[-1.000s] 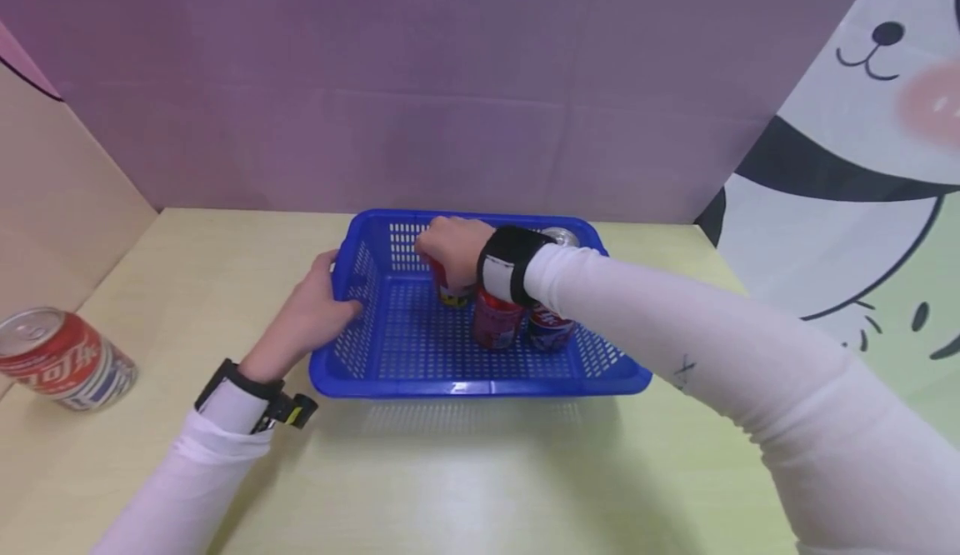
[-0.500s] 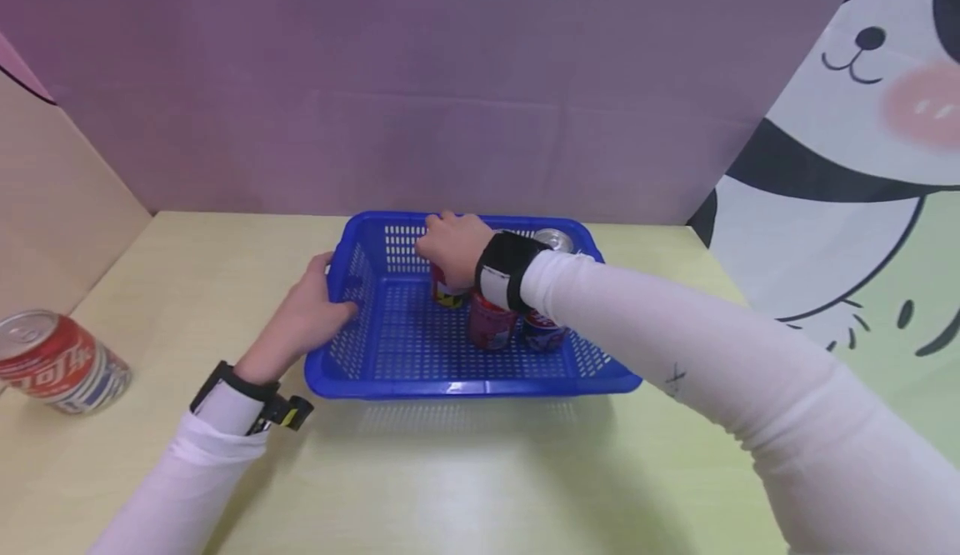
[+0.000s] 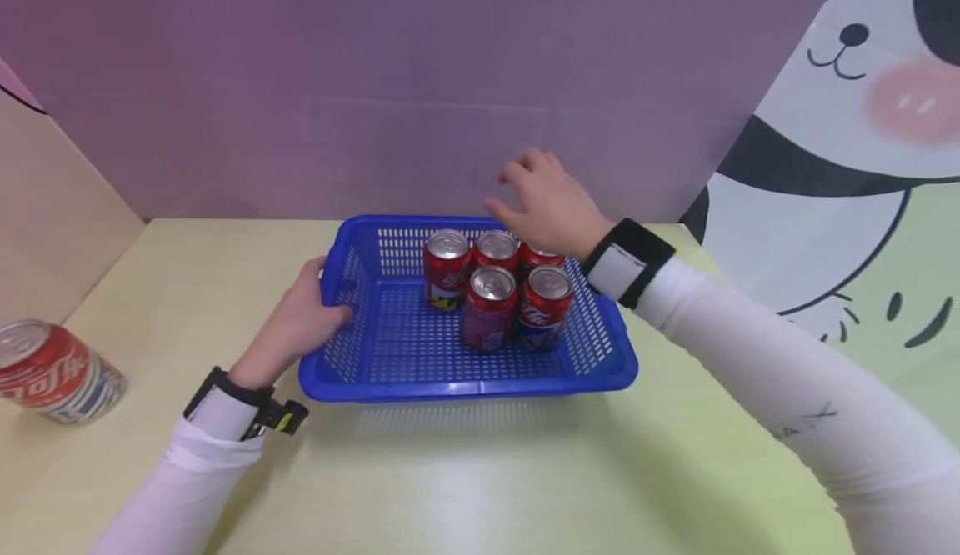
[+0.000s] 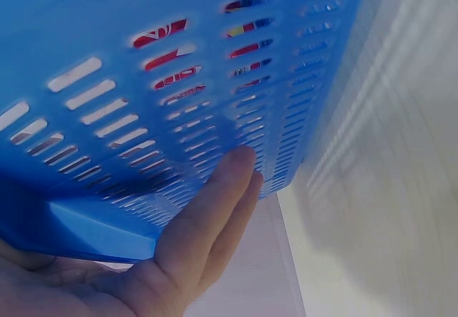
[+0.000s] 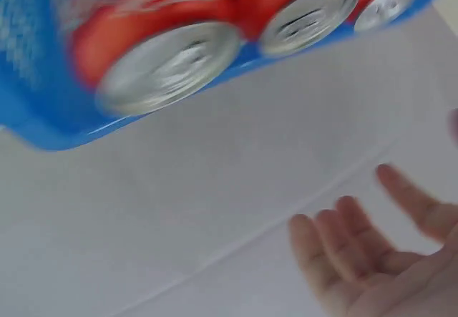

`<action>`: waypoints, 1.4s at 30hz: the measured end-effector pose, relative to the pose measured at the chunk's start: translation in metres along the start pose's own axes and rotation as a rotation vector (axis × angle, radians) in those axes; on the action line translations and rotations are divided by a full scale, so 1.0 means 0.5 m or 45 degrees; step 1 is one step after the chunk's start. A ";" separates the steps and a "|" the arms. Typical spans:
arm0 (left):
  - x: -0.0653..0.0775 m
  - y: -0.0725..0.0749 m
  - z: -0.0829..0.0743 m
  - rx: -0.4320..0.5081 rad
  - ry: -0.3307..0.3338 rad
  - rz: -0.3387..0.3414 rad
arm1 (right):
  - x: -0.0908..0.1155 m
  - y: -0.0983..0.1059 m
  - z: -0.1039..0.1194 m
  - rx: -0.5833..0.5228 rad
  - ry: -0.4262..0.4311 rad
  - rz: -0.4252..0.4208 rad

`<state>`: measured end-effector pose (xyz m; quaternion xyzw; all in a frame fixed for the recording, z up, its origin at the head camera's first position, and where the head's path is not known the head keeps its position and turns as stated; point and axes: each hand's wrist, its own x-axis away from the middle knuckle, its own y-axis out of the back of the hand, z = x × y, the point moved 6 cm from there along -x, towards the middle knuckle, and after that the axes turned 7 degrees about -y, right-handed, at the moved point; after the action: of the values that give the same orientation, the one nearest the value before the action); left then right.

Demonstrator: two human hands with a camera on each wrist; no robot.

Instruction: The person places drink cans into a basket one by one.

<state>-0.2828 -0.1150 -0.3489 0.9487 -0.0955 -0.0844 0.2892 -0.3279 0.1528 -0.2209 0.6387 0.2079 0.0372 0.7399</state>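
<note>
A blue plastic basket [image 3: 465, 390] with slotted walls stands on the table. In the head view my left hand [image 3: 296, 322] holds its left rim, thumb inside and fingers outside; the left wrist view has those fingers [image 4: 215, 217] against the outer wall. Several red soda cans stand upright in the basket: a can [image 3: 446, 276] at the back left, another can [image 3: 489, 313] in front, a third can [image 3: 543, 309] to its right, and more behind. Above the back right of the basket is my right hand [image 3: 555, 205], fingers spread and holding nothing, partly covering the rearmost can on the right.
Another red soda can [image 3: 63, 372] stands on the table [image 3: 450, 480] at the far left, cut off by the image edge. A purple wall [image 3: 337, 88] rises close behind the basket. A panda-printed panel [image 3: 847, 230] borders the right side.
My right hand has let go of the back-left can and lifted up and right, out of the basket, uncovering the cans. My left hand keeps its hold on the rim.
</note>
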 end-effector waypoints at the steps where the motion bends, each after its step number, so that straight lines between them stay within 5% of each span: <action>1: 0.000 0.000 0.001 0.004 0.000 0.001 | 0.013 0.008 -0.021 -0.017 -0.053 -0.021; 7: 0.003 0.008 0.007 -0.006 0.010 0.014 | 0.093 0.011 -0.133 -0.132 -0.268 -0.123; 18: 0.011 0.028 0.025 0.001 0.035 0.001 | 0.166 -0.082 -0.238 -0.446 -0.525 -0.033; 26: 0.008 0.027 0.025 0.016 0.042 -0.004 | 0.170 -0.139 -0.239 -0.613 -0.540 0.017; 42: 0.012 0.028 0.022 0.034 0.058 0.016 | 0.164 -0.144 -0.221 -0.671 -0.479 -0.146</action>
<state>-0.2814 -0.1335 -0.3508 0.9535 -0.0961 -0.0598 0.2792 -0.3078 0.2685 -0.3222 0.4083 0.0865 -0.0705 0.9060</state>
